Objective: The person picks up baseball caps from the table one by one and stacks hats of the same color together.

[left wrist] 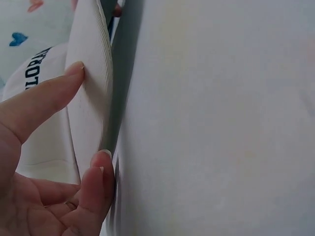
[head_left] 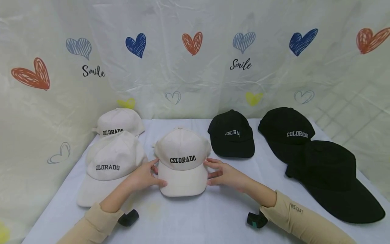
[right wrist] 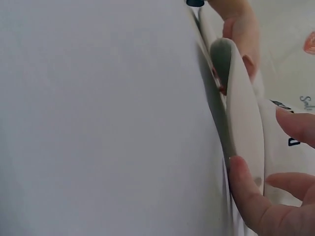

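Mid white cap [head_left: 182, 154] sits upright on the table [head_left: 189, 220], directly btwn both hands, crown-to-brim axis running fore-aft, brim at the person's end. Neither hand's clearly nearer: L hand [head_left: 144, 176] pinches the brim's L side, thumb on top, other fingers at the edge below; R hand [head_left: 223, 174] grips the R side w/ bent fingers round the brim edge, firmness can't tell. Count: 2 hands; 3 white caps, incl. front-L cap [head_left: 112, 161] & back-L cap [head_left: 119, 119]; 3 blk caps: inner blk cap [head_left: 232, 135], rear-R cap [head_left: 286, 130], front-R cap [head_left: 335, 176].
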### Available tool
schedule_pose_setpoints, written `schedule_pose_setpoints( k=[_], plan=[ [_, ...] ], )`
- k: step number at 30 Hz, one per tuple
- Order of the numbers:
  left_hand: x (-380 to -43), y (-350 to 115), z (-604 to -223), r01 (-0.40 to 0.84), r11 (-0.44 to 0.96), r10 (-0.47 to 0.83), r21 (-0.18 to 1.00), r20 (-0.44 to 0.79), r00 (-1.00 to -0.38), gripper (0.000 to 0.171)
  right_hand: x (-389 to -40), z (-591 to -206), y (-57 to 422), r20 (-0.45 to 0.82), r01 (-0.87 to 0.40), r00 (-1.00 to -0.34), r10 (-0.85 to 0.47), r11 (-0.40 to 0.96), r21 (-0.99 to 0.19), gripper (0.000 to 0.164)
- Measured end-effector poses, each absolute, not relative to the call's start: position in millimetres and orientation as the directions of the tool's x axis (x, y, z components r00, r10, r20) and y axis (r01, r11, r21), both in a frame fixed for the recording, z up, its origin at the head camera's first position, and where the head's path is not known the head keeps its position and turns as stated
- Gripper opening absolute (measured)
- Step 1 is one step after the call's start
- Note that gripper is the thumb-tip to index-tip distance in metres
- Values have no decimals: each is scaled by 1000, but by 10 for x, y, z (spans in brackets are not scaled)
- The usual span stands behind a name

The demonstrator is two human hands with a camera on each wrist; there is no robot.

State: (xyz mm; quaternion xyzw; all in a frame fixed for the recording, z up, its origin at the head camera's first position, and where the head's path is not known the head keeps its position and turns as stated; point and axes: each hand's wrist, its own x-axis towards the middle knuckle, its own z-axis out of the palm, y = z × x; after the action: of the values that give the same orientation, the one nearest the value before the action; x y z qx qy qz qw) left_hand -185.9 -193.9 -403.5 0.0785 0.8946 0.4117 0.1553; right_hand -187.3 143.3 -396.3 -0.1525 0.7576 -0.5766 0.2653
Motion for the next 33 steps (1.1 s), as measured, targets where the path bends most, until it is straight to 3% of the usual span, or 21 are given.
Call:
schedule_pose_setpoints(
  k=[9,21,26,33],
  plan=[
    [-1869,-1938,-3971,52,679,306,733,-218,-927,104,-1913,-3905,1499,-230,89,-779,-584,260,-961,60],
    [-1904,-1941,-3951,61,681,326,730,-228,-917,103,-2013,-3959,1581,-277,181,-739,-614,214,-960,52],
    [-1903,-1938,-3944,61,693,321,718,-231,-918,103,-2041,-3973,1589,-284,160,-753,-593,254,-954,57],
    [-1887,-1916,-3904,95,735,327,671,-229,-917,100,-2034,-3941,1575,-257,23,-756,-602,368,-930,58]
  ],
)
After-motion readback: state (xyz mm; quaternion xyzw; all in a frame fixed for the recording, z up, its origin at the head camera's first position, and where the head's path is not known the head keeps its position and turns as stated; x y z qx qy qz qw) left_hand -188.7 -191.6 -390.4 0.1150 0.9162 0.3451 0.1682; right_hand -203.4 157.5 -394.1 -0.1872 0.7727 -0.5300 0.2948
